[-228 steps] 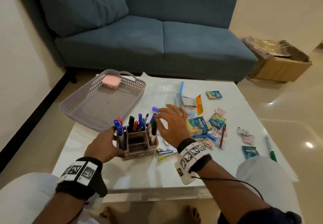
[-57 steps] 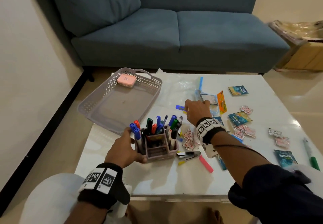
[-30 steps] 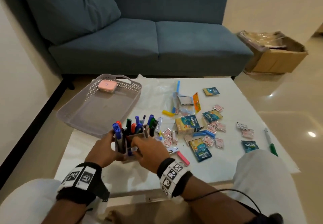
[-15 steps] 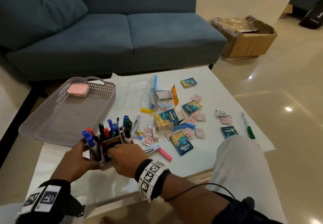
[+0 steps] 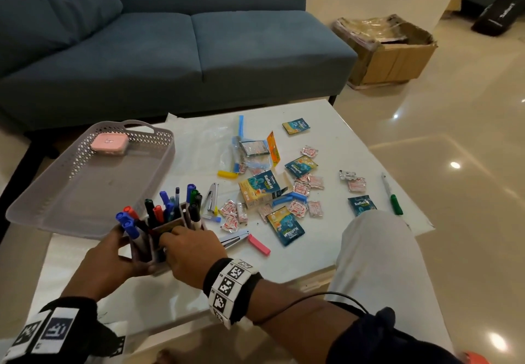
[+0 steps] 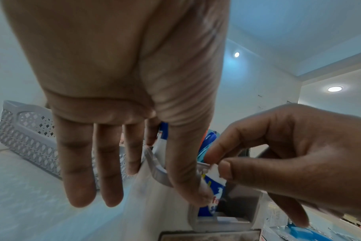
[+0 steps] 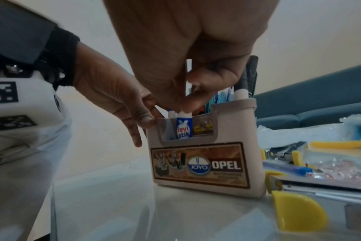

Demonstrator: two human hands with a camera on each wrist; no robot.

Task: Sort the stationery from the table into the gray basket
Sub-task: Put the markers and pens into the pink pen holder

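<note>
The gray basket [image 5: 85, 181] sits at the table's left with a pink box [image 5: 109, 143] inside. In front of it stands a beige pen organizer [image 5: 147, 253] [image 7: 206, 163] full of markers [image 5: 159, 210]. My left hand [image 5: 113, 250] [image 6: 146, 184] [image 7: 138, 120] holds the organizer's left side, thumb on its rim. My right hand [image 5: 173, 240] [image 6: 216, 164] [image 7: 185, 106] pinches the white cap of a blue glue stick [image 7: 183, 128] [image 6: 214, 195], which stands in the organizer's front compartment.
Right of the organizer lie two staplers [image 5: 211, 200] [image 5: 235, 238], a pink clip [image 5: 258, 244], a yellow clip [image 5: 227, 174], a small box [image 5: 260, 190], several sachets and a green pen [image 5: 393, 199]. My knee [image 5: 375, 250] is at the table's near right edge. A sofa stands behind.
My right hand came back from the loose items to the organizer's front and now stays there on the glue stick. The left hand has kept its hold. The head view swung right.
</note>
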